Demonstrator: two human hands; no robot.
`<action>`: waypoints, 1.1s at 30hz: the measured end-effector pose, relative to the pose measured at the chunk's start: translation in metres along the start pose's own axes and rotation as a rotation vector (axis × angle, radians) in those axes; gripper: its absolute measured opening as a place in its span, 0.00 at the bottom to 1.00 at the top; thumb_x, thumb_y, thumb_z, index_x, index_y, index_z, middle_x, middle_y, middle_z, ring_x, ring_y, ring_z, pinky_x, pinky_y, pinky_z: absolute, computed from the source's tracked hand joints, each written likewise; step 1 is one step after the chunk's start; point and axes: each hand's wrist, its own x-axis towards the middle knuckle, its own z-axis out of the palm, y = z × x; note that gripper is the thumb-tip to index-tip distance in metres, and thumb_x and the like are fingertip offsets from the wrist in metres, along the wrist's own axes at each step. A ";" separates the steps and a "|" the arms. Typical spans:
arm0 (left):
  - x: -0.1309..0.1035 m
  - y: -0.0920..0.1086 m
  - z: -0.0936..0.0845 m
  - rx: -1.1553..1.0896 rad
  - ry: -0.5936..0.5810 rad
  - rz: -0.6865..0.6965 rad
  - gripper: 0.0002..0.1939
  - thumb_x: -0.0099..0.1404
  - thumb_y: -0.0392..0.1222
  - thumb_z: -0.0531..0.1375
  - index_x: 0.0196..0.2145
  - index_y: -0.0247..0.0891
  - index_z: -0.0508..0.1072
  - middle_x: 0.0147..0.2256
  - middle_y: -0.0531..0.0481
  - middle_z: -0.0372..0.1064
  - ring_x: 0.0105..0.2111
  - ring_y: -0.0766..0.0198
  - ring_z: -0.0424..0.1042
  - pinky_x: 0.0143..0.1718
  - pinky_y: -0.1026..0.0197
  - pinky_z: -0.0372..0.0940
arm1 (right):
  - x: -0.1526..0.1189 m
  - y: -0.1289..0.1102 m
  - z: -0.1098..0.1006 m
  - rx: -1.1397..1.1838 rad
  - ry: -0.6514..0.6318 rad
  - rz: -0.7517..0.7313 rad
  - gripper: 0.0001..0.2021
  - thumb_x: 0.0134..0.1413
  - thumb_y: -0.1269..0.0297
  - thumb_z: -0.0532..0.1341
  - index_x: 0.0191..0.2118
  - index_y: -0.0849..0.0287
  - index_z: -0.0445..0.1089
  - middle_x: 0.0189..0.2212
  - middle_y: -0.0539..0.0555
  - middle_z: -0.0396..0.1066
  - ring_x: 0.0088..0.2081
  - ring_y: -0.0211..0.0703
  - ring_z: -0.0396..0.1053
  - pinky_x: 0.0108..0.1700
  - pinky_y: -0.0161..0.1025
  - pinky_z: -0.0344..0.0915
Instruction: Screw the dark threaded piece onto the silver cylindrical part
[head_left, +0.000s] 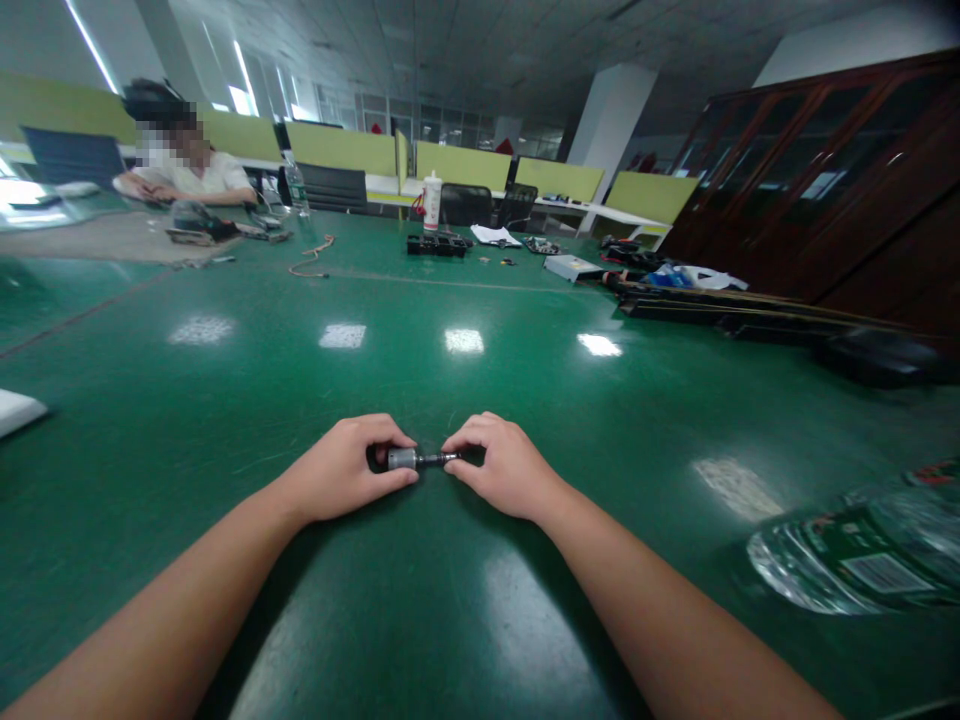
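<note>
A small metal cylinder with a thin dark shaft (403, 459) lies level between my two hands, low over the green tabletop (465, 390). My left hand (352, 465) curls around the thick silver end, its thumb and fingers closed about it. On the other side, my right hand (502, 462) pinches the tip of the thin shaft between thumb and fingers. Whether the part rests on the table or hangs just above it, I cannot tell.
A large plastic bottle (862, 555) lies at the right. Farther back are a black device (437, 245), a white cup (433, 203), a grey box (572, 268) and long dark strips (720, 305). A person (187, 170) sits at the far left.
</note>
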 end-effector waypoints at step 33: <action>-0.001 -0.009 -0.003 0.017 -0.001 -0.070 0.15 0.60 0.51 0.64 0.40 0.39 0.78 0.36 0.49 0.74 0.35 0.59 0.72 0.37 0.60 0.64 | -0.001 0.026 -0.015 -0.060 0.038 0.228 0.07 0.50 0.68 0.67 0.37 0.55 0.79 0.34 0.51 0.76 0.37 0.41 0.71 0.42 0.39 0.65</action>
